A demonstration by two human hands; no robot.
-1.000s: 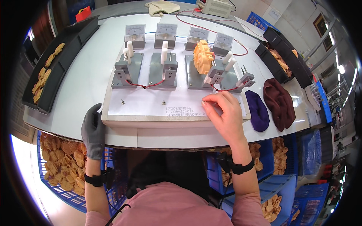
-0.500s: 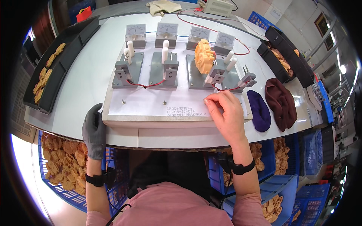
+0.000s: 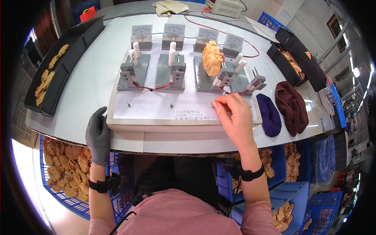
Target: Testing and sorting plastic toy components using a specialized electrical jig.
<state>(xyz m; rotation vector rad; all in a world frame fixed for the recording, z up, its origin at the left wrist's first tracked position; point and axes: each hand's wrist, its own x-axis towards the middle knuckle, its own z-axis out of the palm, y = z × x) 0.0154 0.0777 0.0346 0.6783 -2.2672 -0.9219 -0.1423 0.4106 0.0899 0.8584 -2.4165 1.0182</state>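
Observation:
My right hand [image 3: 237, 119] is bare and pinches thumb and forefinger together at a small metal toggle switch [image 3: 213, 105] on the white test board [image 3: 152, 117]. The fingertips mostly cover that switch. My left hand [image 3: 98, 135], in a grey glove, rests at the board's left edge, its fingers loosely curved and apart from the thumb, with nothing visible in it. Beyond my right hand, a yellow-orange plastic gearbox [image 3: 212, 58] sits on a grey test fixture [image 3: 201, 80]. Two other toggle switches, a left one [image 3: 128, 105] and a middle one [image 3: 171, 105], stand uncovered.
Several analog meters [image 3: 173, 35] line the board's back. Black trays, left [image 3: 66, 70] and right [image 3: 284, 70], hold orange parts. Purple cloth [image 3: 269, 115] and maroon cloth [image 3: 290, 107] lie right. Blue crates [image 3: 47, 172] of parts stand below the table edge. A power supply [image 3: 226, 8] sits behind.
Almost nothing differs. Both hands keep their places, and the gearbox stays on its fixture.

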